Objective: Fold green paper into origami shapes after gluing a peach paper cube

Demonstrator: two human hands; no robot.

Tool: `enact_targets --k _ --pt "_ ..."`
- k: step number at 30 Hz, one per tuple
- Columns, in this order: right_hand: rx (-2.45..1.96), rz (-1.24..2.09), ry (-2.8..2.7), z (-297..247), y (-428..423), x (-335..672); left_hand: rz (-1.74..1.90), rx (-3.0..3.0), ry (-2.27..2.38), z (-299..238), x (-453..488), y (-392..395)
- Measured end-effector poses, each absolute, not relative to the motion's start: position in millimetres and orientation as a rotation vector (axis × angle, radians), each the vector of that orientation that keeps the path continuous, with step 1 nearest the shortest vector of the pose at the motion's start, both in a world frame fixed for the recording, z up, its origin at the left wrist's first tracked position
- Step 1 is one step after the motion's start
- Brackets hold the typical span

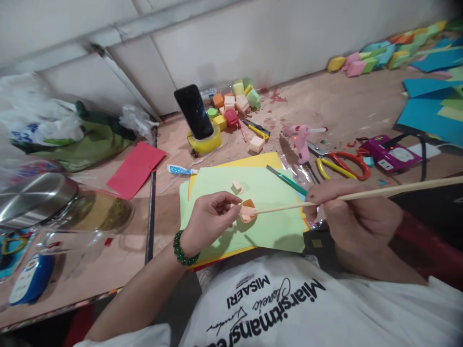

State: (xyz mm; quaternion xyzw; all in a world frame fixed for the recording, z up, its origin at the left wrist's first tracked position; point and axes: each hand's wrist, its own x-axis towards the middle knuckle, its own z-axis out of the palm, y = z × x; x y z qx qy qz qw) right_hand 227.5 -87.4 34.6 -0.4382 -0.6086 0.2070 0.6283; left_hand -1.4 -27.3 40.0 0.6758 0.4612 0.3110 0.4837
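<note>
The left hand (213,217) is mostly closed, with thumb and forefinger pinching the left side of a small orange-and-peach paper box (249,212); the other fingers curl in. The right hand (349,217) is closed around a thin wooden stick (285,208), whose tip reaches the right side of the box. The box is near the middle of a light green sheet (220,236), and a peach paper piece (236,186) lies just beyond it, toward the sheet's far edge. Yellow paper (262,160) shows past that edge, on the bench (307,96).

A green pen-like tool (287,180) slants across the sheet's far right corner. Beyond that corner stand a pink glue gun (301,143), then scissors (336,163) with red and yellow handles and a purple device (390,154) farther right. A blue-and-white tube (181,170) lies by the sheet's far left corner.

Farther back, a phone (194,112) leans upright in a yellow tape roll (205,142). Paper cubes (231,103) are heaped toward the bench's far edge. Red paper (136,169) and a lidded jar (90,207) lie on the left.
</note>
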Motion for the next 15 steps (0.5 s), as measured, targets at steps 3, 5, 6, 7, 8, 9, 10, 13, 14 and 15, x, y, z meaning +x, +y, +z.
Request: enact_targets --k 3,5,6,7,8,9,10,13,14,15 --pt "-0.895 0.393 -1.563 34.0 -83.4 223.4 0.746 1.693 1.145 35.7 -0.2 -29.1" --pt "-0.907 0.369 -1.671 35.8 -80.3 222.5 0.736 1.73 1.167 33.9 0.5 -30.1" --pt "-0.911 0.36 -1.715 36.9 -78.8 222.2 0.732 1.749 1.178 33.2 0.8 -30.6" --pt "-0.91 0.352 -1.754 37.7 -77.6 221.9 0.73 1.767 1.188 32.4 1.2 -31.2" --pt "-0.903 0.343 -1.793 38.1 -76.5 221.5 0.726 1.781 1.196 31.7 1.5 -31.7" --pt "-0.893 0.331 -1.825 38.2 -75.5 220.8 0.72 1.791 1.203 31.0 1.8 -32.1" --pt "-0.886 0.326 -1.851 37.8 -74.7 219.9 0.712 1.797 1.206 30.3 2.1 -32.5" --pt "-0.837 0.335 -1.879 35.1 -72.7 216.2 0.683 1.81 1.208 28.5 2.7 -32.7" --pt "-0.818 0.341 -1.888 34.1 -72.1 214.8 0.677 1.814 1.208 28.1 2.8 -32.4" --pt "-0.803 0.344 -1.9 33.2 -71.4 213.4 0.672 1.818 1.209 27.7 2.9 -32.0"
